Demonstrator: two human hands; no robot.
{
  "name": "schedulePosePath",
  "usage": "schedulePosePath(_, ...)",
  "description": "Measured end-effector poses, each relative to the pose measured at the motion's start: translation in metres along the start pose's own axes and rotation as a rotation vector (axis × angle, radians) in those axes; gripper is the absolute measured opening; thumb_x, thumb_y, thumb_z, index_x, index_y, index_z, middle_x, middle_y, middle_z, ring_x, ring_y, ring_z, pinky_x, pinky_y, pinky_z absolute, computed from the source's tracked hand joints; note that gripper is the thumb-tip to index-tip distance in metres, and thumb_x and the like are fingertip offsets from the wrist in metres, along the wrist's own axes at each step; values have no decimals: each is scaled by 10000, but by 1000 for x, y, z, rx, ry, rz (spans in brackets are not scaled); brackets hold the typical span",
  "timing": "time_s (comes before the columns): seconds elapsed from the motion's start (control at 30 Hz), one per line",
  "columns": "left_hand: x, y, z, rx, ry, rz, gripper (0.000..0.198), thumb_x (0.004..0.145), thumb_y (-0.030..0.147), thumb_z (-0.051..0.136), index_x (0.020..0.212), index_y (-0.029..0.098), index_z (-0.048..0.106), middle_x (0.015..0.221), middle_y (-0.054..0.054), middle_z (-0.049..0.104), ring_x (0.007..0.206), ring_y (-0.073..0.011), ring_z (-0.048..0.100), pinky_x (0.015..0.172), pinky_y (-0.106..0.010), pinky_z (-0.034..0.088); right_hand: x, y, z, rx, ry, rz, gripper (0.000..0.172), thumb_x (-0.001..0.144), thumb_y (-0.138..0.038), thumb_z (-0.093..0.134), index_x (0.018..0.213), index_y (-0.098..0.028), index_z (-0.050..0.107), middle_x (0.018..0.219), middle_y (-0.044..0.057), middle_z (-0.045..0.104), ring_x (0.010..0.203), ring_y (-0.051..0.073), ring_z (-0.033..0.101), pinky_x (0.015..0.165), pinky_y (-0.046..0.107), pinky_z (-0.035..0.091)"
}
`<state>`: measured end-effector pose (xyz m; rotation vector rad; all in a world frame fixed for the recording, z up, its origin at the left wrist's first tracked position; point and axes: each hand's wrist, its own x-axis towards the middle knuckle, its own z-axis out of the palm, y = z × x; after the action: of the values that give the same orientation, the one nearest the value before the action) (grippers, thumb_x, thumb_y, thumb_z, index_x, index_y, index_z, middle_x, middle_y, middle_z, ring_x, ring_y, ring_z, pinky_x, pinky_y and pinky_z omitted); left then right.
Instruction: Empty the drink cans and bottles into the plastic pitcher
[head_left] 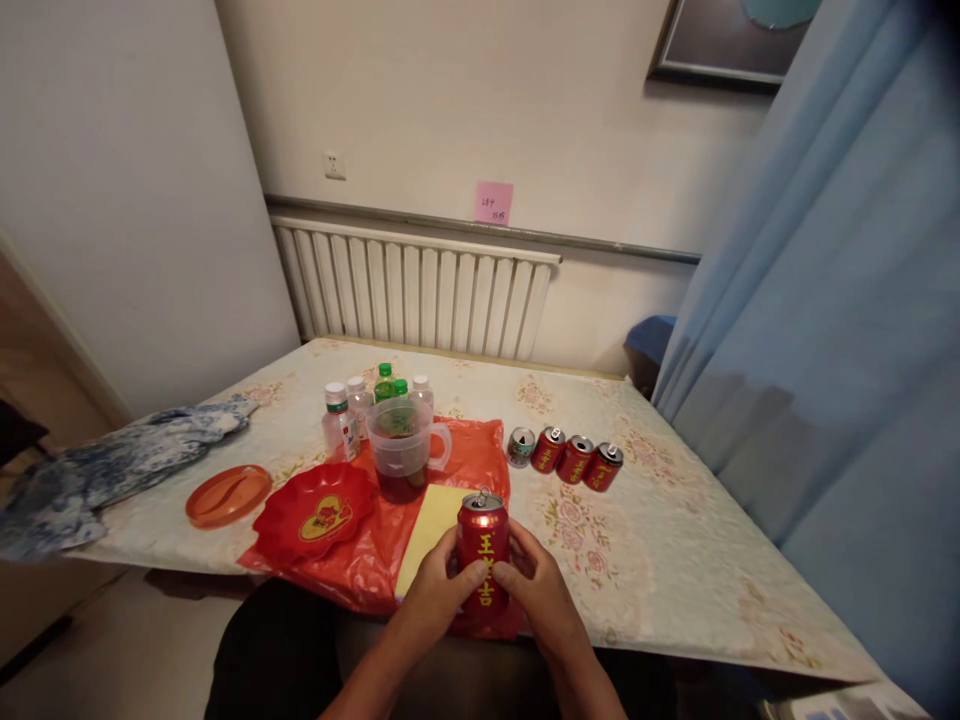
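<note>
At the near edge of the flowered counter (675, 570), before the seated person, one red Wanglaoji can (483, 540) is held upright between two hands, the fingers of the left hand (436, 588) and the right hand (541, 585) closed round its sides and both thumbs across its front. Whether its base rests on the red plastic sheet (472, 445) cannot be told. Handling looks under way rather than finished: this can is in hand, its pull tab raised, though whether its mouth is open is unclear, while four other cans already stand well apart from it, in a row to the right. Counted out, that row is one small green can (521, 450) and three red drink cans (576, 463), making five cans in all. One translucent measuring jug (401, 455) on the sheet is partly filled with dark liquid. Behind and beside it five bottles show: three white-capped bottles (339, 432) and two green-capped bottles (385, 385), some partly hidden. One scalloped red tray (283, 515) lies left of the jug, one orange lid (225, 496) farther left, and one yellow sheet of paper (433, 525) just behind the held can.
</note>
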<state>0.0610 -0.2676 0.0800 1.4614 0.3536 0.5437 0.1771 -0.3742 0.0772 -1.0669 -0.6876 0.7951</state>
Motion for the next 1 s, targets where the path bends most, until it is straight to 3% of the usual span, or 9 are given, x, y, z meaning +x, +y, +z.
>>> schedulePosePath(0.17, -2, 2, 2, -3, -6, -8, 631, 758, 423, 697, 1298, 155, 509, 1275, -117, 637, 1165, -297, 594, 1013, -394, 451, -1, 2, -3, 28, -30, -12, 657, 647, -385, 849, 1238, -217, 616, 1315, 106, 633, 1250, 326, 557, 1090, 505, 398)
schedulePosePath(0.4, -2, -3, 1, 140, 30, 18, 699, 723, 311, 715, 1347, 150, 445, 1389, -143, 545, 1259, -305, 519, 1078, -417, 389, -1, 1, -3, 5, -29, -10, 623, 663, -356, 840, 1229, -211, 623, 1300, 102, 643, 1242, 327, 563, 1076, 501, 410)
schedulePosePath(0.73, -6, 2, 5, 256, 71, 43, 686, 705, 266, 708, 1331, 154, 452, 1361, -137, 563, 1261, -308, 513, 1082, -414, 378, -3, 2, -3, 3, -50, -10, 598, 688, -330, 814, 1242, -222, 617, 1299, 80, 646, 1238, 318, 566, 1063, 477, 426)
schedulePosePath(1.0, -8, 11, 7, 223, 69, 38, 622, 700, 234, 699, 1288, 175, 504, 1337, -109, 589, 1247, -296, 528, 1065, -393, 401, -3, 3, -1, 0, -44, -18, 619, 667, -362, 828, 1230, -218, 617, 1299, 88, 646, 1243, 327, 562, 1073, 496, 417)
